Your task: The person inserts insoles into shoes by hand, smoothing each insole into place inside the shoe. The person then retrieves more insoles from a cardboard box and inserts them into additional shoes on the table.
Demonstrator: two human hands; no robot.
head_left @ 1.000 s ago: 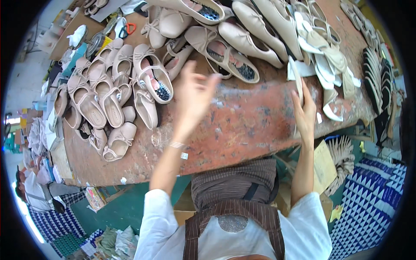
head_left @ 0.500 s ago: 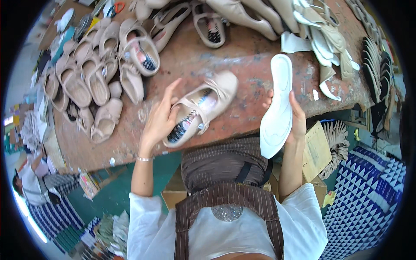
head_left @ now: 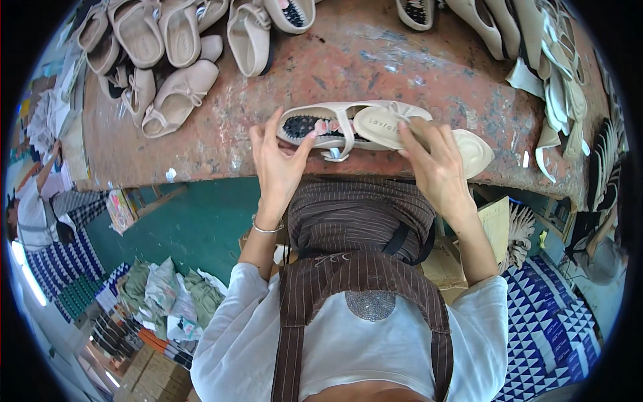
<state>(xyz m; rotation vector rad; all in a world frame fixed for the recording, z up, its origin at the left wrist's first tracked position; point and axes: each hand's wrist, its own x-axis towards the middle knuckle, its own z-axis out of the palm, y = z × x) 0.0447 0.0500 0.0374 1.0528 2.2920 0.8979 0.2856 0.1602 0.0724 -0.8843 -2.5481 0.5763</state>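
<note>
Close to the table's front edge lies a beige strapped shoe (head_left: 346, 126), on its side-to-side axis with the heel to the left. Its inside shows a dark spotted lining and a pinkish patch. My left hand (head_left: 278, 161) grips the shoe's heel, thumb on the near rim and fingers at the far side. Over the toe end, my right hand (head_left: 439, 161) pinches a beige insole (head_left: 376, 127) by its middle. The insole's printed heel end rests over the shoe's opening, and its wide front end (head_left: 475, 153) sticks out past the hand to the right.
Several beige shoes (head_left: 182, 97) crowd the worn reddish table (head_left: 268, 94) at the far left. More shoes stand at the far right, beside a pile of beige and white insoles (head_left: 562, 97). Cloth bundles (head_left: 167, 295) lie below left. Other people (head_left: 40, 228) are at the sides.
The shoe has turned lengthwise along the table edge, and my left hand has closed on its heel. My right hand brought the insole leftward over the shoe, its beige face now up.
</note>
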